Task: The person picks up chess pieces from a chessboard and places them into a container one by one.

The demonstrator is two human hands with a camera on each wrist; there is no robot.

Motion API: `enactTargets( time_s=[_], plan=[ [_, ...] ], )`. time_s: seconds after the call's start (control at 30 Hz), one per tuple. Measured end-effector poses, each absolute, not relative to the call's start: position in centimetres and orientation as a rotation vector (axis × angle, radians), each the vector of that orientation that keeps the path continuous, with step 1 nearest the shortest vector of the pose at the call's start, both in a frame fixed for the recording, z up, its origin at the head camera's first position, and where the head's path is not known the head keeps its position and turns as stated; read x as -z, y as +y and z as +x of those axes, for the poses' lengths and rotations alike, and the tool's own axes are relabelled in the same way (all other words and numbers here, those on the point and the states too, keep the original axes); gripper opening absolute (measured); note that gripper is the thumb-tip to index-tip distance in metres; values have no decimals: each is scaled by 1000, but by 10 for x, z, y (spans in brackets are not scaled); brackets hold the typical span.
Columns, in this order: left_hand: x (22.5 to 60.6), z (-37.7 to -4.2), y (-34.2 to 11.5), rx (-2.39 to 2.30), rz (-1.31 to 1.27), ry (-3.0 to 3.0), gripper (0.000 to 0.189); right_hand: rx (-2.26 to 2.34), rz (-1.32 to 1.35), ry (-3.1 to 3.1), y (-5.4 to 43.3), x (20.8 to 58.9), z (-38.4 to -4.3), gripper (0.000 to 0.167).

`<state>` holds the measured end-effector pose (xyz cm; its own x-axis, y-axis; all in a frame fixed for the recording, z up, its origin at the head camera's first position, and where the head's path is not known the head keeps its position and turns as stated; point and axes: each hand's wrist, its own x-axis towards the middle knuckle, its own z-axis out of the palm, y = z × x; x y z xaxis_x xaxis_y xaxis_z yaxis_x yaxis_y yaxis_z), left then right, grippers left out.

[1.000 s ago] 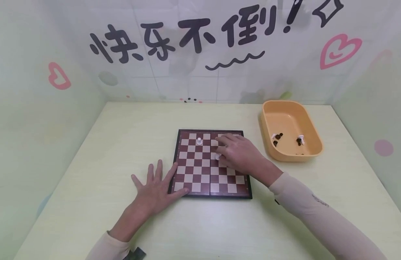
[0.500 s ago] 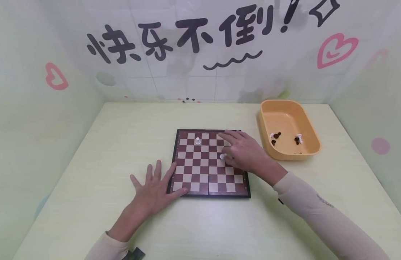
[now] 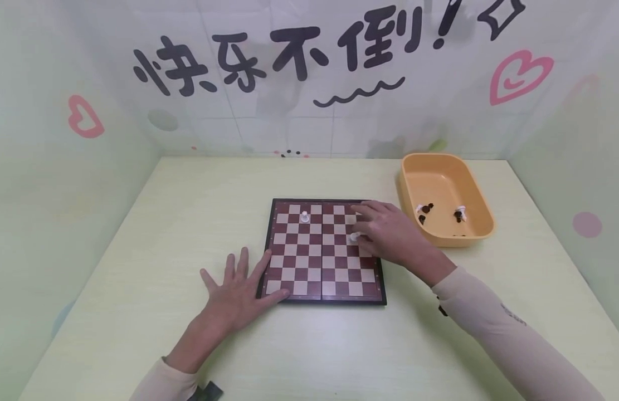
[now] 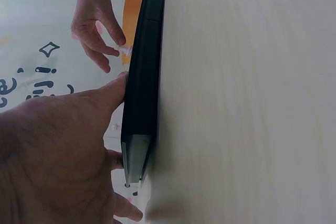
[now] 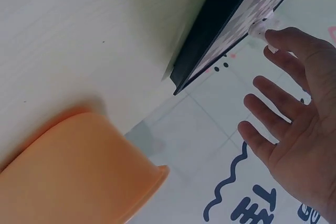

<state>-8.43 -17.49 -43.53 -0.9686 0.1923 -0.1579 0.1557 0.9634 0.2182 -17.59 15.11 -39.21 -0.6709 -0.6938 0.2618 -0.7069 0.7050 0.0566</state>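
Observation:
A brown and white chessboard with a dark rim lies flat on the table. My right hand is over its right half, thumb and index finger pinching a white chess piece; the other fingers are spread, as the right wrist view shows. That piece appears to touch the board's surface. A second white chess piece stands upright on the board's far left part. With fingers spread, my left hand rests at the near left corner, thumb and index finger touching the board's edge.
At the back right stands an orange bin holding several black and white chess pieces. The pale table meets a printed wall sheet at the back.
My right hand has slid the pinched chess piece rightward across the board, from near the centre fold toward the right edge. The left hand stays in place.

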Motion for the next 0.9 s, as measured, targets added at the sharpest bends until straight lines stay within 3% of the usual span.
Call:
enactTargets(
  time_s=[0.9],
  plan=[
    [438,-85,-175,-315,296,2989,98,-84,1012,-2647,185,393,-175,21]
  ],
)
